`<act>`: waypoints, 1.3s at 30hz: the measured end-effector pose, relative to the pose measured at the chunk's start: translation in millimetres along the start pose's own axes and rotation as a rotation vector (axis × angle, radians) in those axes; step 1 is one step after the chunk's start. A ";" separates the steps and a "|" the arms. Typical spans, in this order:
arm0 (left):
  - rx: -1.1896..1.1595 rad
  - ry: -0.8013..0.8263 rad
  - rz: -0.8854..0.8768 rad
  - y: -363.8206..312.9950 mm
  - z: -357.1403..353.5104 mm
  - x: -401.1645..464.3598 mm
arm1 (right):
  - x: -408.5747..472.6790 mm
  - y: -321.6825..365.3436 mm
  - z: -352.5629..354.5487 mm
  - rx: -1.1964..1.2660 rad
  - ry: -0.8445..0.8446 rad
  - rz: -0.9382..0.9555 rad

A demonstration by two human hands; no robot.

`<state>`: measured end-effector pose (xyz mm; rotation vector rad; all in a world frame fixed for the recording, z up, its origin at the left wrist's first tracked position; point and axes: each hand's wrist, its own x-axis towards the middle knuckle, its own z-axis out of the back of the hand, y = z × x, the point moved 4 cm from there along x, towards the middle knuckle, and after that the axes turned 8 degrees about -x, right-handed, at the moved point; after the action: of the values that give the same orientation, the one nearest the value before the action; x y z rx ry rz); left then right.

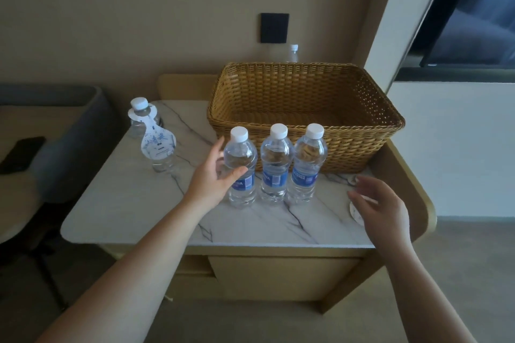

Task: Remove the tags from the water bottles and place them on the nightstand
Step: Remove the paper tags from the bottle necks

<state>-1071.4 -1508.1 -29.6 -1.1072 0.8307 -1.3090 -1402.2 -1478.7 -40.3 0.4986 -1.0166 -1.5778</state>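
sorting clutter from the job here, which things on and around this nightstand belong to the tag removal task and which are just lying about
Part of the job:
- tagged bottle and its tag
- three untagged bottles in a row
- nightstand
- removed tags under the right hand
- left hand, around the leftmost bottle of the row

Just lying about:
- wicker basket
- bottle behind the basket
- phone

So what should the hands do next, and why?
Probably let go of the front bottle and move the left hand over to the bottle on the left. That one wears the only tag seen hanging on a neck; the three bottles in the row by the basket have bare necks. The right hand is open and holds nothing.
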 end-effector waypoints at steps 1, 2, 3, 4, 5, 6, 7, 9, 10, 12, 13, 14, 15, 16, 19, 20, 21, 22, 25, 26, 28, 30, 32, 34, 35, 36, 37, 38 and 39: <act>0.020 -0.033 -0.008 -2.4 3.4 -4.0 | -6.2 14.2 -4.2 0.008 0.026 0.041; 0.045 -0.074 -0.027 -4.8 9.1 -8.4 | -12.7 28.8 -9.4 0.018 0.050 0.082; 0.070 -0.119 -0.059 -7.2 17.0 -12.8 | -19.3 43.6 -16.2 0.031 0.079 0.122; 0.090 -0.164 -0.095 -9.5 27.0 -17.2 | -25.9 58.4 -24.4 0.049 0.114 0.160; 0.104 -0.205 -0.127 -11.1 38.8 -21.1 | -32.3 73.2 -34.0 0.074 0.154 0.194; 0.111 -0.239 -0.151 -11.8 51.9 -23.9 | -38.3 87.8 -44.3 0.104 0.197 0.223; 0.114 -0.268 -0.169 -11.4 66.3 -25.7 | -43.6 102.3 -55.4 0.132 0.242 0.251; 0.110 -0.323 -0.186 -7.9 97.3 -25.4 | -53.4 130.0 -79.8 0.165 0.343 0.302; 0.105 -0.347 -0.181 -5.4 112.9 -23.7 | -57.7 143.1 -92.7 0.174 0.389 0.326; 0.105 -0.389 -0.169 1.6 144.6 -17.2 | -63.5 168.7 -121.3 0.192 0.455 0.366; 0.107 -0.404 -0.165 5.2 157.7 -13.1 | -64.5 179.6 -135.4 0.196 0.476 0.373; 0.106 -0.417 -0.161 8.3 168.7 -8.3 | -64.1 189.0 -149.4 0.192 0.491 0.374; 0.097 -0.426 -0.156 12.0 181.0 -2.1 | -62.4 198.7 -166.0 0.184 0.502 0.369; 0.080 -0.431 -0.146 16.4 192.3 5.3 | -59.5 207.1 -183.4 0.175 0.511 0.352; 0.046 -0.422 -0.101 30.8 218.7 32.8 | -46.8 225.5 -234.6 0.140 0.491 0.292; 0.045 -0.402 -0.091 34.5 224.5 43.6 | -41.4 230.5 -250.7 0.126 0.470 0.274; 0.045 -0.363 -0.080 38.1 228.1 54.4 | -36.1 234.7 -265.4 0.109 0.447 0.258; 0.047 -0.308 -0.066 41.2 229.8 65.4 | -30.4 238.9 -279.1 0.093 0.427 0.244; 0.056 -0.108 0.001 51.3 230.3 94.7 | -11.7 246.9 -314.3 0.058 0.409 0.184; 0.036 -0.046 0.017 54.2 230.0 102.4 | -6.3 246.5 -324.0 0.058 0.423 0.157; -0.035 0.080 0.030 58.6 227.8 114.3 | 0.5 240.9 -339.4 0.115 0.487 0.072; -0.063 0.186 0.035 63.6 225.0 121.5 | 1.2 232.6 -348.5 0.183 0.521 -0.032; -0.088 0.231 0.015 69.0 224.9 127.2 | 1.9 224.5 -351.8 0.242 0.469 -0.098; -0.134 0.239 -0.017 73.6 226.7 130.5 | -0.8 220.4 -350.4 0.367 0.442 -0.139; -0.143 0.244 -0.034 74.4 227.6 130.8 | -3.4 220.3 -348.4 0.436 0.448 -0.149; -0.144 0.253 -0.050 73.8 228.1 130.3 | -5.6 221.2 -345.6 0.492 0.461 -0.156; -0.148 0.260 -0.061 73.3 228.3 129.8 | -8.4 223.0 -342.4 0.538 0.474 -0.159; -0.157 0.263 -0.066 73.0 228.4 129.5 | -11.3 225.3 -339.1 0.580 0.484 -0.157; -0.168 0.261 -0.065 73.0 228.6 129.8 | -14.0 227.4 -336.3 0.619 0.489 -0.155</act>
<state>-817.5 -1607.1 -15.0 -1.1154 1.1231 -1.4799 -1008.2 -1577.5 -37.5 1.3426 -1.0830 -1.1550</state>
